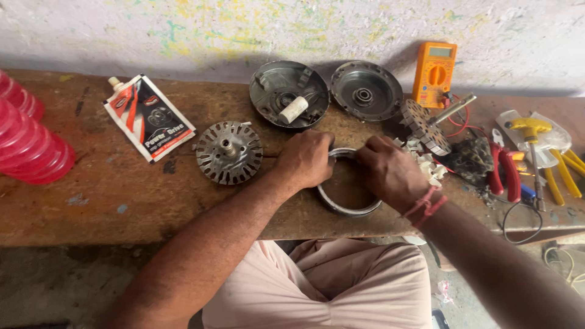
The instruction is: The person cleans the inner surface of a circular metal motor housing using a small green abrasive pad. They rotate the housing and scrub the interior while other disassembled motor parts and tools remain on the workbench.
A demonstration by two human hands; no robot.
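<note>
Pale pink trousers (317, 286) fill the near edge, and just beyond them, at the front edge of the worn brown wooden desk (122, 195), sits the thin grey metal ring (347, 204). From my remote seat I see 2 hands on that ring: the left hand (304, 159) curls over its far-left rim, fingers closed on it; the right hand (390, 170) pinches its far-right rim. My worry is that the ring overhangs the desk edge, so a slip could drop it onto the lap. Right of the ring, white plastic pieces (426, 164) could get knocked. Left of it the slotted grey steel rotor disc (228, 152) lies clear.
</note>
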